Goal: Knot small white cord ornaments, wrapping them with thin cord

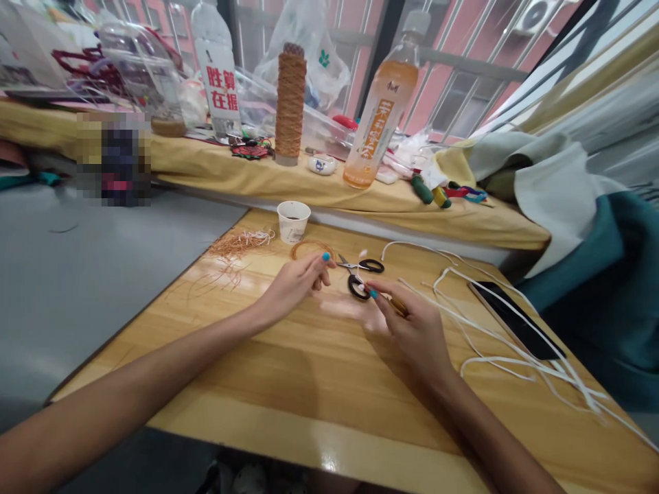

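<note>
My left hand is above the table's middle, fingers curled and the blue-nailed thumb pressed to them. Whatever may be in that pinch is too small to make out. To its right, my right hand pinches a short piece of pale cord between thumb and fingertips. A yellow-brown object shows partly inside the same hand, its kind hidden by the fingers. Just beyond both hands lie black-handled scissors with blades apart. A coil of brown cord rests behind my left hand.
Long white cords spread over the right side, some across a phone. A paper cup with dark contents stands at the back near brown thread scraps. The sill holds a thread spool and a tea bottle.
</note>
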`<state>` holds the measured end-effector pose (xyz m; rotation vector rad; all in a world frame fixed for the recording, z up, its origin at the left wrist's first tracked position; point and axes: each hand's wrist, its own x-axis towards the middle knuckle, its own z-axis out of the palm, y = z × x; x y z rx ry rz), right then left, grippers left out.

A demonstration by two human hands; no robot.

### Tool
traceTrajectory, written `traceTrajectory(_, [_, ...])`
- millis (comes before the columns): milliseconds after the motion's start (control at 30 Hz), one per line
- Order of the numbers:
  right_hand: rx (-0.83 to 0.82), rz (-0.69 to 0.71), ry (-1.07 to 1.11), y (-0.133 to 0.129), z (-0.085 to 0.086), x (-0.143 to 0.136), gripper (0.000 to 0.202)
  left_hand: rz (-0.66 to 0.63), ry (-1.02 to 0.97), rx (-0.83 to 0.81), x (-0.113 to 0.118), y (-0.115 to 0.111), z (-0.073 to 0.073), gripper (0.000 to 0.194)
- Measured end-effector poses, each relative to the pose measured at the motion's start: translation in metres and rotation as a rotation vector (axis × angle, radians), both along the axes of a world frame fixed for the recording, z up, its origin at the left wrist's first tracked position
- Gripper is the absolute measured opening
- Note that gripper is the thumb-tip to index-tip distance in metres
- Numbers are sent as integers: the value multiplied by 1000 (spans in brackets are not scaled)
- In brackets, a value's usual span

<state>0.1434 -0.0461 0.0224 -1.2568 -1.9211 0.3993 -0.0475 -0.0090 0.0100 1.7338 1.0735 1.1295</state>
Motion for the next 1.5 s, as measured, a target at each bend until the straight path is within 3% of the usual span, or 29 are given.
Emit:
traceTrajectory(100, [137, 61, -100, 4, 0, 6, 22, -102, -192, -359, 0, 5, -1, 58])
traceTrajectory(167, [173, 73, -135, 5, 1, 8, 22, -191, -215, -503, 1, 6, -1, 58])
traceTrajectory(433, [185, 153, -160, 4, 2, 8, 20, -366, -97, -630, 2, -1, 6, 33])
traceTrajectory(533, [152, 80, -197, 5, 1, 7, 24, -406, -99, -697, 2, -4, 6, 28])
traceTrajectory(633, [121, -141, -170, 7, 0, 8, 39, -332, -230, -698, 3, -6, 5, 24])
traceTrajectory(700, [167, -221, -151, 9, 1, 11, 32, -259, -328, -680, 5, -6, 3, 22])
traceTrajectory(800, [270, -67, -287, 12, 3, 15, 16, -195, -411, -667, 6, -7, 2, 19])
traceTrajectory(933, [377, 152, -585, 13, 1, 18, 22, -155, -452, -634, 7, -9, 3, 15])
traceTrajectory(1333, [496, 215, -809, 10, -8, 15, 42, -133, -451, -607, 9, -8, 1, 13])
traceTrajectory(1500, [532, 204, -818, 5, -3, 13, 35, -91, -439, -599, 11, -8, 1, 9])
